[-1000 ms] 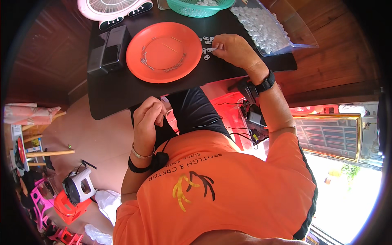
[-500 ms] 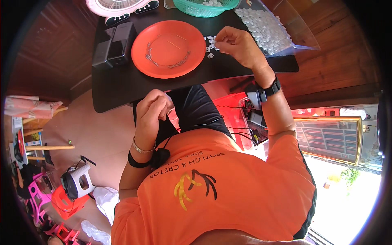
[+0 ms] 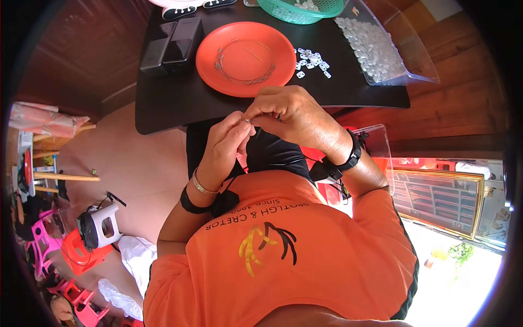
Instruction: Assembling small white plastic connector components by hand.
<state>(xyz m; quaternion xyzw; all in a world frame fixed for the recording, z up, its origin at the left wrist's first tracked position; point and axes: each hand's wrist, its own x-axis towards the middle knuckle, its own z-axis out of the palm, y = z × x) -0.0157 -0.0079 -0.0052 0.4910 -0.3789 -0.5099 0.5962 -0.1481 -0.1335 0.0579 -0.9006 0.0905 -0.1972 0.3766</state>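
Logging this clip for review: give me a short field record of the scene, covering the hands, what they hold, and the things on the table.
left hand: fingertips pinched, meeting the right hand
right hand: fingertips pinched against the left
held item: too small to tell
table: black
orange plate: thin wire pieces inside
small white pieces: loose beside the plate
clear bag: white pieces
green basket: far edge

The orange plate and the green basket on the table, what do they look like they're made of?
Orange plate: probably plastic, with a smooth, evenly coloured, slightly glossy surface. Green basket: likely moulded plastic, judging by its uniform latticed wall with regular holes.
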